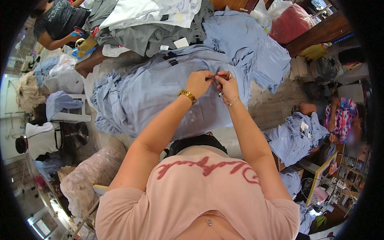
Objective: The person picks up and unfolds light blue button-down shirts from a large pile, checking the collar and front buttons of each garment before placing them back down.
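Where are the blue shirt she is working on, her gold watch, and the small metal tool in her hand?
Blue shirt (160, 94), head view, on its flat front panel.
Gold watch (187, 96), head view, on the band at the left wrist.
Metal tool (221, 93), head view, on the tip below the right hand.

- Left hand (199, 83) pinches the light-blue cotton shirt (152, 94) spread on the bench.
- Right hand (227, 85), touching it, grips small metal snips (222, 91).
- Grey folded garments (154, 36) lie far behind.

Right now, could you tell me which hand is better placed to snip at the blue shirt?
Probably the right hand: it holds the small metal snips, while the left hand pinches the blue shirt beside them.
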A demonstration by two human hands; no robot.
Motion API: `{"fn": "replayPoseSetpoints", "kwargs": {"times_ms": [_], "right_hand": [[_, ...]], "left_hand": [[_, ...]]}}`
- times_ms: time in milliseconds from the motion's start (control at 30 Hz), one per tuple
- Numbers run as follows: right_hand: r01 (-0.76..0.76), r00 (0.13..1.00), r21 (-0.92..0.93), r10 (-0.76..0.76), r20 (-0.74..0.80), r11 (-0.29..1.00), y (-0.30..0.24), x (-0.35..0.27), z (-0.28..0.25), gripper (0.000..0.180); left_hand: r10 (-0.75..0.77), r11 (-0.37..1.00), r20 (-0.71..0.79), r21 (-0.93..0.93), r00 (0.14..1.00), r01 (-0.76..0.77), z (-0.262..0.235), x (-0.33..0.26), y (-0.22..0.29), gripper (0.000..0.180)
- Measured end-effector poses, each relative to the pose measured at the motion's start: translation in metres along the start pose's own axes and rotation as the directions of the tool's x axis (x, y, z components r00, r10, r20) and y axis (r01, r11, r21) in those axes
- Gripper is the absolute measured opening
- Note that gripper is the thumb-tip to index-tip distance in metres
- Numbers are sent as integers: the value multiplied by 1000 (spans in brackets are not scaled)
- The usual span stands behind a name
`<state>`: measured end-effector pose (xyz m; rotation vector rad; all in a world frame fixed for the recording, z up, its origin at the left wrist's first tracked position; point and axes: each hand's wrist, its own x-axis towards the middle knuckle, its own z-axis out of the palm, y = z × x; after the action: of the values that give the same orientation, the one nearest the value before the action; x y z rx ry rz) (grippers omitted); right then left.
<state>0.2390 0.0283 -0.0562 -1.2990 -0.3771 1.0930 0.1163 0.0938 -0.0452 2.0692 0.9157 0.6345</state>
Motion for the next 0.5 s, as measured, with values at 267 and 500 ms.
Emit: {"fn": "replayPoseSetpoints", "kwargs": {"times_ms": [267,500], "right_hand": [[62,969,127,-30,-244,990,1,-17,-32,16],[-79,924,91,108,-368,993,22,-29,-83,26]], "left_hand": [[-167,959,33,-227,985,171,-70,17,-17,26],[-285,907,458,413,842,82,-148,-19,-43,21]]}}
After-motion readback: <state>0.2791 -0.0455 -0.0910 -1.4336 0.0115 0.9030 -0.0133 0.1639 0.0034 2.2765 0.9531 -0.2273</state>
